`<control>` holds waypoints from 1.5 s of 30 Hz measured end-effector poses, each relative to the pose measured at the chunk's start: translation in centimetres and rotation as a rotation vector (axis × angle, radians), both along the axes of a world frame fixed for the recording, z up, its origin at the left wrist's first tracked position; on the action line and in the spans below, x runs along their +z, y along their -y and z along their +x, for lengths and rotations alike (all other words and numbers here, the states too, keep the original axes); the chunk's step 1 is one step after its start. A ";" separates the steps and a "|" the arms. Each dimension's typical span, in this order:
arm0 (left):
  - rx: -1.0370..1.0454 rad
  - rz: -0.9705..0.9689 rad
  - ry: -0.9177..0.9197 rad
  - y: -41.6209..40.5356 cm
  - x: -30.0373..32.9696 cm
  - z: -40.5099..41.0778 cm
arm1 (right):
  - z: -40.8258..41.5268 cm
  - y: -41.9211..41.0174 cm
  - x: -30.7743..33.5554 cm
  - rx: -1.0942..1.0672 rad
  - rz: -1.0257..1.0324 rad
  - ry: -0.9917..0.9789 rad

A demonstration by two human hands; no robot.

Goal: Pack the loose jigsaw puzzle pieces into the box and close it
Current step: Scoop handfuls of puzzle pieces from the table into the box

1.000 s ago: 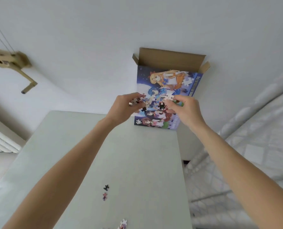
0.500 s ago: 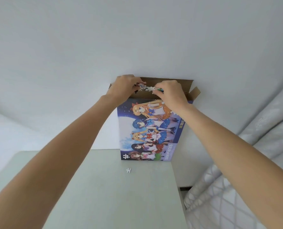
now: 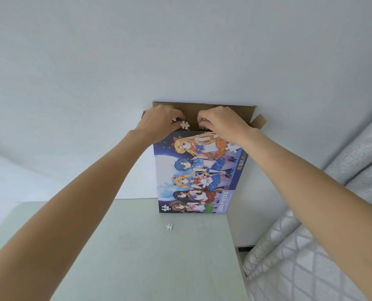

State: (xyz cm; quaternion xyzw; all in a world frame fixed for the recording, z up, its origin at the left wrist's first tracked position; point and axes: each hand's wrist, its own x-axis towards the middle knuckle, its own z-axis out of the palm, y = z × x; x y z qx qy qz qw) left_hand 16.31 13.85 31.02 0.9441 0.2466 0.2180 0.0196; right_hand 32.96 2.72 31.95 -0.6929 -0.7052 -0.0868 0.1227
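Note:
The puzzle box (image 3: 202, 172), printed with cartoon girls, stands upright on the pale table (image 3: 141, 253) against the wall, its brown top flap (image 3: 204, 109) open. Both hands are at the box's open top. My left hand (image 3: 159, 122) holds a small bunch of puzzle pieces, and a white piece (image 3: 184, 124) shows at its fingertips. My right hand (image 3: 222, 122) is curled round more pieces over the opening. One loose white piece (image 3: 169, 226) lies on the table just in front of the box.
A white wall (image 3: 180, 51) rises behind the box. To the right, close to the table's edge, lies a bed with a grey quilted cover (image 3: 311, 246). A brown side flap (image 3: 259, 121) sticks out at the box's top right.
Both hands rose with the pieces from the box's front face to its open top. The view tilted up, so the pieces on the near table left the frame.

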 end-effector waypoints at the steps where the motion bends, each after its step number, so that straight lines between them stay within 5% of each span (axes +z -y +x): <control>1: 0.001 -0.007 0.019 0.1 0.0 0.1 | 0.0 0.0 0.1 0.012 -0.006 0.024; 12: -0.030 -0.133 0.135 0.5 -0.3 -1.8 | -0.3 0.2 0.0 0.079 0.052 0.082; 20: -0.049 0.189 0.407 4.9 -3.9 -7.1 | -5.0 5.2 -4.2 0.223 0.495 0.053; 24: 0.082 -0.055 0.431 9.3 -10.0 -11.6 | -8.8 8.4 -12.9 0.188 0.259 -0.111; 29: 0.350 -0.444 0.143 12.7 -19.7 -17.0 | -11.8 9.2 -22.9 0.088 -0.167 -0.309; 36: 0.543 -0.702 -0.151 16.5 -28.6 -23.1 | -13.1 4.9 -31.7 -0.037 -0.598 -0.302; 41: 0.572 -0.810 -0.204 22.1 -31.9 -27.9 | -15.8 4.9 -35.1 -0.066 -0.721 -0.229; 45: 0.487 -0.845 -0.200 25.8 -32.4 -29.8 | -20.9 9.6 -34.5 0.154 -0.661 -0.284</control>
